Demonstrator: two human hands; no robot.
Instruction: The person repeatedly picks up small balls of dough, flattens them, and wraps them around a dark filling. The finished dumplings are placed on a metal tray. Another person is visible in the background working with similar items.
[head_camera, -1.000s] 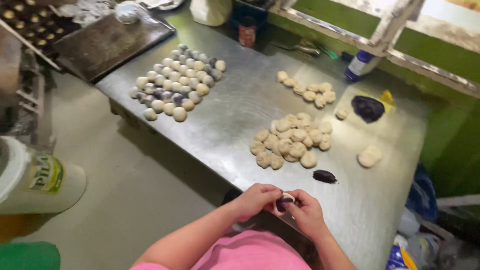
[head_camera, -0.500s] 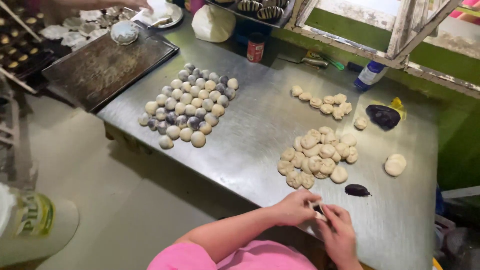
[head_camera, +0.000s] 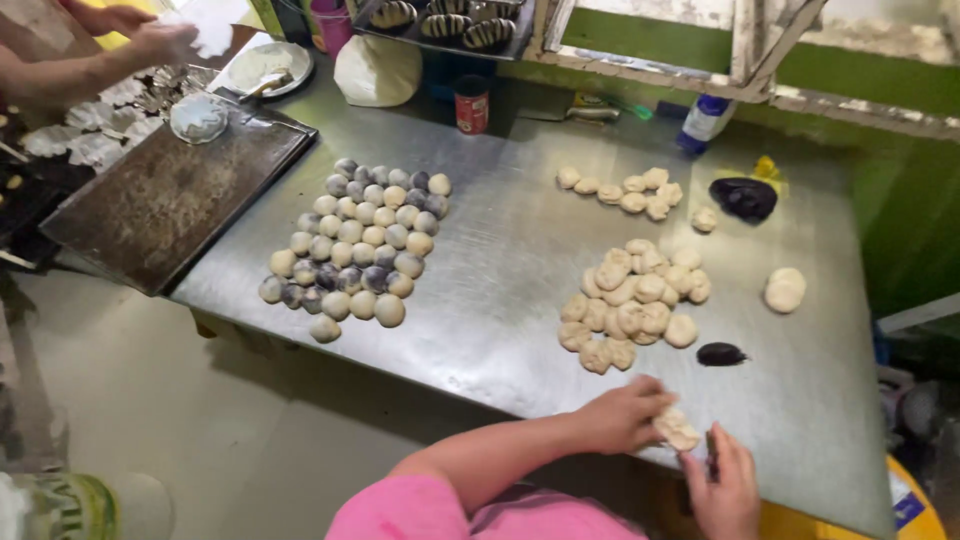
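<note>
Head view. Steel tabletop (head_camera: 500, 270), seen from above.

Left hand (head_camera: 625, 412): at the near edge, fingers curled round a pale dough piece (head_camera: 677, 430), holding it just above the steel.

Right hand (head_camera: 725, 485): close beside the dough piece, fingers loosely spread; a thin dark tool (head_camera: 711, 452) rises between them, but how the hand grips it cannot be told.

Flat dough pile (head_camera: 630, 300): just beyond the left hand. Small dark filling lump (head_camera: 720, 354) to its right; larger dark lump (head_camera: 744, 198) near the far edge; a lone dough round (head_camera: 785, 289) at the right; a second row of dough (head_camera: 625, 190) further back.

Filled balls (head_camera: 355, 250): packed cluster, left of centre, beside a dark tray (head_camera: 170, 200).

Against the earlier pictures: the hands were joined together over the dough; now they sit slightly apart, the dough in the left alone. The camera has shifted closer to the table, so the tray and another person's hand (head_camera: 160, 40) at top left show more fully.

Obscured: the right hand's lower part is cut by the picture's bottom edge; the tool is too small to identify.
</note>
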